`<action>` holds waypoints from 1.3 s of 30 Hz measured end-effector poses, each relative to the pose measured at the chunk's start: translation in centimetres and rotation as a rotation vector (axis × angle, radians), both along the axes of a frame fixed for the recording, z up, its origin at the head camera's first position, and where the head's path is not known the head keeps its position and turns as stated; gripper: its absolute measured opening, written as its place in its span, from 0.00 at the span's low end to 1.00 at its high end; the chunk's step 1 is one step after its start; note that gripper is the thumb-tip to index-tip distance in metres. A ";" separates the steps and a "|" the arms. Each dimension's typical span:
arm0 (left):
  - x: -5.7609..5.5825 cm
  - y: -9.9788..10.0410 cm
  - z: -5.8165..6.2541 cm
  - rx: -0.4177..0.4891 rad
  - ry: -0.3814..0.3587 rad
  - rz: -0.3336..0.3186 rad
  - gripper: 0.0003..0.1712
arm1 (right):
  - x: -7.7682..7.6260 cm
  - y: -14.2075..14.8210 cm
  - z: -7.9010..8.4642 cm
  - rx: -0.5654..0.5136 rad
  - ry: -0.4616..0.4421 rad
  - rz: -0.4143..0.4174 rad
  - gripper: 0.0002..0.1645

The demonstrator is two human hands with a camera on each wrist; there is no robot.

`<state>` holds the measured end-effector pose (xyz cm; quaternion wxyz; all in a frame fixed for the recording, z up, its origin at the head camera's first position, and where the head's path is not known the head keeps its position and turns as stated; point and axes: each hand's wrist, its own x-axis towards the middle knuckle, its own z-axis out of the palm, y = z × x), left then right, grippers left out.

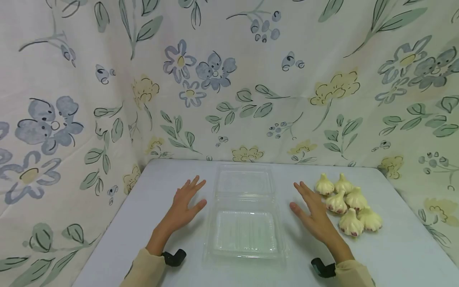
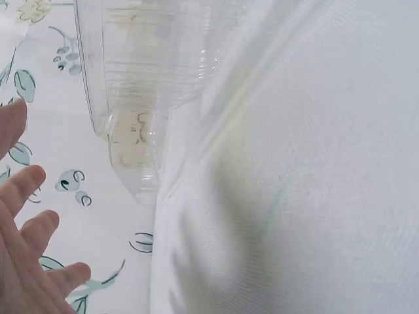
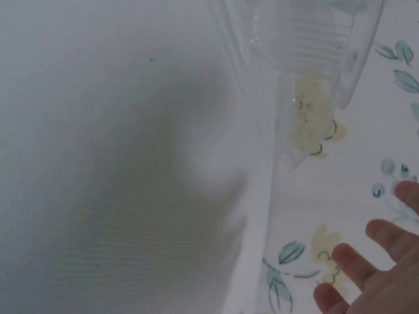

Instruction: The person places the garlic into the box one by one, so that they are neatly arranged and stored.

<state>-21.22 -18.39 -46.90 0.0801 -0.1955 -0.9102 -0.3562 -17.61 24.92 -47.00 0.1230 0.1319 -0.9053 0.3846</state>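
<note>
A clear plastic clamshell container (image 1: 246, 235) lies opened flat on the white table, its lid (image 1: 245, 180) folded back toward the far edge. My left hand (image 1: 184, 207) hovers to the left of it with fingers spread, touching nothing. To the container's right, my right hand (image 1: 313, 213) is held the same way, fingers extended and nothing in them. Several garlic bulbs (image 1: 356, 198) sit grouped just right of the right hand. In the left wrist view the container (image 2: 157, 59) appears beyond the left fingers (image 2: 40, 229); the right wrist view shows the right fingers (image 3: 353, 261) likewise apart from it.
The white table (image 1: 143, 191) ends at a curtain (image 1: 229, 79) printed with flowers and leaves, which hangs behind it and along both sides. A black wrist strap mount (image 1: 174, 258) sits on the left wrist, another mount (image 1: 322, 268) on the right.
</note>
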 end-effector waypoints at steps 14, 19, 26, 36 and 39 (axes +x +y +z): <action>2.9 0.6 -0.8 0.067 -0.189 -0.325 0.45 | 1.6 -1.2 -1.2 0.047 -0.125 0.146 0.39; 3.0 1.0 -1.1 0.027 -0.195 -0.327 0.45 | 1.7 -1.5 -1.6 0.042 -0.144 0.150 0.40; 3.0 0.9 -1.0 0.034 -0.191 -0.285 0.42 | 1.3 -1.7 -1.8 0.056 -0.133 0.157 0.42; 2.5 0.9 -1.6 0.047 -0.164 -0.245 0.38 | 0.8 -1.9 -1.9 0.045 -0.162 0.152 0.41; 2.2 0.9 -1.6 0.048 -0.160 -0.241 0.38 | 0.5 -2.0 -2.0 0.045 -0.159 0.145 0.40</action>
